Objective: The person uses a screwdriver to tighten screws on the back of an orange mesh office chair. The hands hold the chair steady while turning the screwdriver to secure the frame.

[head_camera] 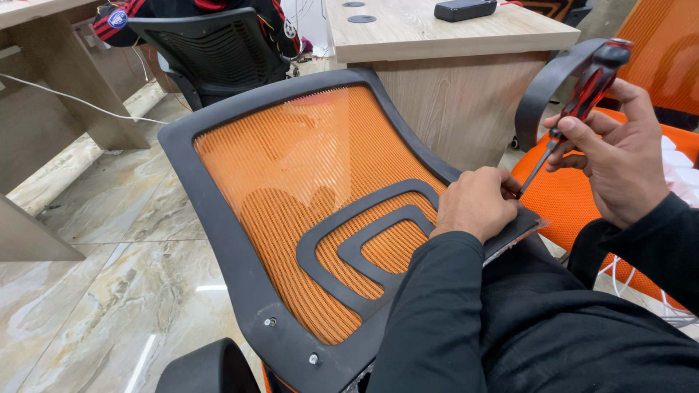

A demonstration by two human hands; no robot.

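Fingers of the right hand (619, 156) are grasping one red-and-black screwdriver (582, 102); the left hand (473, 204) is clenching, pressing one orange mesh chair back (291, 167). Two screws (271, 321) are sitting in its curved black plastic frame, left of the screwdriver.

a: do we see any packages, labels, signs or screens here?
b: we see one round blue-and-white badge (117, 18) at the top left, on a dark, red-striped garment (124, 14) behind the black chair (215, 51). no packages, signs or screens.
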